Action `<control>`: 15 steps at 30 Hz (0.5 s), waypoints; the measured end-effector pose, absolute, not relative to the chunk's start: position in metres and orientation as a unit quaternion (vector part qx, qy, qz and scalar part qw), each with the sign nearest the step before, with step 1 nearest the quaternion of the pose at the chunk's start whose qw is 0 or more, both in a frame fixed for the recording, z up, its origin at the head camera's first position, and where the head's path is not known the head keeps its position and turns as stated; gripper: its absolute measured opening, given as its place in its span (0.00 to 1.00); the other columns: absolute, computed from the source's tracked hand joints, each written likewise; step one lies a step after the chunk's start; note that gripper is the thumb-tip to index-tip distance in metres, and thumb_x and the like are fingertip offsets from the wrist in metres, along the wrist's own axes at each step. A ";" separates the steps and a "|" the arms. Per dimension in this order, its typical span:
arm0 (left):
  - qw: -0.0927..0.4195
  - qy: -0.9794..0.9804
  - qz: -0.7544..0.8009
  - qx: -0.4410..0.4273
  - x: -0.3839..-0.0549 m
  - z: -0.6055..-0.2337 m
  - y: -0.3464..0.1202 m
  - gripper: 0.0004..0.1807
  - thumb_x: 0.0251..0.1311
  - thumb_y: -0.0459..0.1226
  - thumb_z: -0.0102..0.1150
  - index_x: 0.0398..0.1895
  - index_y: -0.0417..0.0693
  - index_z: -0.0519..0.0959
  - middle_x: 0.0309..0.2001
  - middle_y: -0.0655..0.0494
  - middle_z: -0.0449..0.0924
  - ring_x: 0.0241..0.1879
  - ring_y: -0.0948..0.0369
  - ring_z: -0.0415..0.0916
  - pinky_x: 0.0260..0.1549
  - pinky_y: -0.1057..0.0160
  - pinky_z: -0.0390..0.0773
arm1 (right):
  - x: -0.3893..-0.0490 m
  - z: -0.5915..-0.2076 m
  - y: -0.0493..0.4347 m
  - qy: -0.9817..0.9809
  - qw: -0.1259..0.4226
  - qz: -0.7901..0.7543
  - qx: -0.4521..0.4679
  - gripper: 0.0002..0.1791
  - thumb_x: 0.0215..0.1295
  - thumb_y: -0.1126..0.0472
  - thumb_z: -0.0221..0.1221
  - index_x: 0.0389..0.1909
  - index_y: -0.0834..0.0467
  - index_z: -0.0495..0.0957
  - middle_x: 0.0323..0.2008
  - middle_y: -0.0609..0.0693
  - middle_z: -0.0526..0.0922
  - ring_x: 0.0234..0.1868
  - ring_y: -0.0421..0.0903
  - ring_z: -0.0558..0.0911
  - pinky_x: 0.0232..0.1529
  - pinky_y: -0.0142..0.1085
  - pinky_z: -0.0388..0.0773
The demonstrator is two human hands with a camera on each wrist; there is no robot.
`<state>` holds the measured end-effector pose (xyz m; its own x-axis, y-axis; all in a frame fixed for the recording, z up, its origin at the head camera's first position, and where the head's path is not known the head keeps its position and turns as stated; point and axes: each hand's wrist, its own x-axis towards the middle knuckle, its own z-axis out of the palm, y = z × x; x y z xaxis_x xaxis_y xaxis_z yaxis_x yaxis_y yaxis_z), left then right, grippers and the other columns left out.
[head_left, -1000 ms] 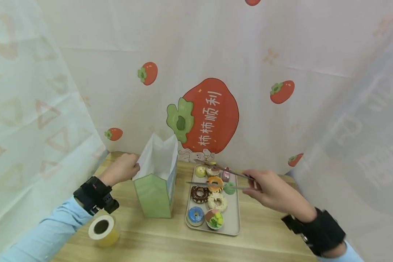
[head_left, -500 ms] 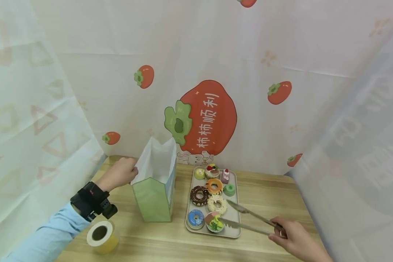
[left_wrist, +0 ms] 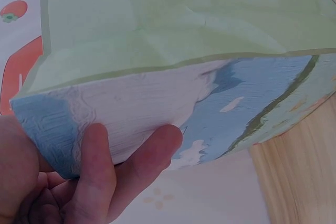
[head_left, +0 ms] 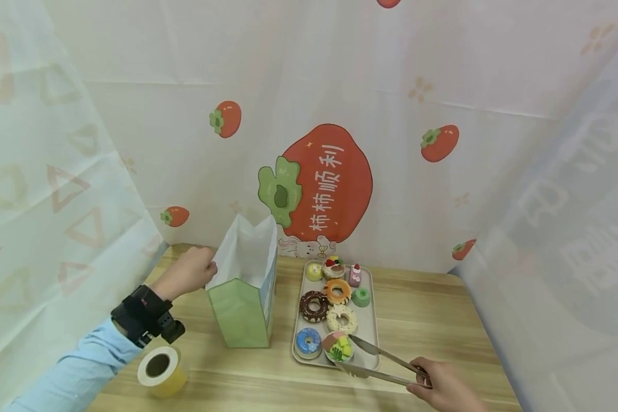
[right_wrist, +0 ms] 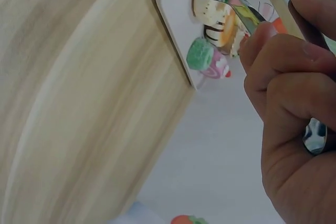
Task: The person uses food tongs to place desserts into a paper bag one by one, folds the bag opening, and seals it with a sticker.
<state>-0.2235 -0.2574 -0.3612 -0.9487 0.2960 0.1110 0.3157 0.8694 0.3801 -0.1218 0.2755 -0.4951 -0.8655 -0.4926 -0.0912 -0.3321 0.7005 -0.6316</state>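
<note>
My left hand (head_left: 187,272) grips the left upper edge of an open paper bag (head_left: 239,315), green with a white inside; in the left wrist view two fingers lie on its printed blue-and-white side (left_wrist: 136,103). With my right hand (head_left: 445,386) I hold metal tongs (head_left: 399,360), their arms spread. The tips stand on either side of a toy cupcake (head_left: 338,346) with yellow, green and pink topping, at the front of a pale tray (head_left: 372,346). In the right wrist view, curled fingers (right_wrist: 294,72) wrap the tongs' handle.
Beside the cupcake on the tray are a blue donut (head_left: 301,346), a chocolate donut (head_left: 305,308), a cream donut (head_left: 333,327), an orange donut (head_left: 337,282) and several small cakes. A yellow-sided roll (head_left: 172,384) stands front left. A printed curtain (head_left: 401,189) hangs behind the wooden table.
My right hand has brought the tongs from above the tray's far half toward me, down to its front right corner by the cupcake. My left hand stays on the bag.
</note>
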 end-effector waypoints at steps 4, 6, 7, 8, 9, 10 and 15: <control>0.022 -0.967 -0.200 -0.158 -0.224 -0.361 -0.256 0.06 0.61 0.26 0.49 0.32 0.36 0.77 0.19 0.54 0.74 0.16 0.65 0.71 0.18 0.65 0.69 | -0.124 -0.506 0.269 0.905 0.122 -0.335 -0.231 0.18 0.63 0.56 0.65 0.46 0.66 0.77 0.24 0.35 0.72 0.21 0.27 0.64 0.21 0.27 0.65; 0.021 -0.967 -0.200 -0.158 -0.225 -0.361 -0.256 0.06 0.61 0.25 0.48 0.33 0.35 0.77 0.20 0.53 0.74 0.16 0.64 0.71 0.18 0.65 0.69 | -0.126 -0.512 0.267 0.900 0.120 -0.347 -0.234 0.19 0.64 0.56 0.65 0.46 0.67 0.77 0.24 0.35 0.73 0.21 0.26 0.65 0.21 0.27 0.66; 0.021 -0.967 -0.199 -0.157 -0.225 -0.361 -0.256 0.06 0.61 0.25 0.48 0.33 0.35 0.77 0.20 0.53 0.74 0.16 0.64 0.72 0.18 0.65 0.69 | -0.126 -0.515 0.266 0.897 0.121 -0.355 -0.233 0.19 0.64 0.56 0.64 0.46 0.68 0.77 0.25 0.35 0.73 0.21 0.26 0.65 0.20 0.27 0.66; 0.020 -0.967 -0.200 -0.157 -0.226 -0.361 -0.255 0.06 0.61 0.25 0.48 0.33 0.35 0.77 0.20 0.53 0.74 0.16 0.64 0.72 0.18 0.65 0.69 | -0.127 -0.517 0.265 0.894 0.122 -0.361 -0.234 0.19 0.64 0.57 0.64 0.47 0.68 0.77 0.25 0.35 0.74 0.21 0.26 0.65 0.20 0.26 0.66; 0.018 -0.967 -0.201 -0.157 -0.226 -0.360 -0.255 0.06 0.61 0.25 0.48 0.33 0.36 0.77 0.20 0.53 0.74 0.16 0.64 0.72 0.18 0.65 0.69 | -0.127 -0.520 0.265 0.893 0.122 -0.366 -0.234 0.19 0.65 0.57 0.64 0.47 0.69 0.77 0.25 0.35 0.74 0.21 0.26 0.65 0.20 0.26 0.66; 0.016 -0.967 -0.200 -0.157 -0.226 -0.360 -0.255 0.06 0.62 0.26 0.48 0.31 0.36 0.76 0.20 0.53 0.75 0.16 0.64 0.72 0.19 0.65 0.69 | -0.127 -0.522 0.265 0.890 0.124 -0.371 -0.233 0.19 0.65 0.57 0.63 0.47 0.69 0.77 0.25 0.35 0.74 0.20 0.26 0.64 0.19 0.26 0.66; 0.019 -0.967 -0.201 -0.158 -0.227 -0.361 -0.256 0.06 0.61 0.25 0.48 0.31 0.36 0.76 0.20 0.53 0.75 0.16 0.64 0.72 0.18 0.65 0.69 | -0.124 -0.529 0.265 0.887 0.117 -0.377 -0.241 0.19 0.67 0.58 0.62 0.46 0.72 0.78 0.23 0.34 0.74 0.18 0.25 0.60 0.16 0.24 0.61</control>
<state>-0.2272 -0.2561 -0.3611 -0.9493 0.2980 0.1005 0.3134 0.8691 0.3828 -0.1245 0.2648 -0.5288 -0.8565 -0.5154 -0.0268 -0.3382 0.5998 -0.7251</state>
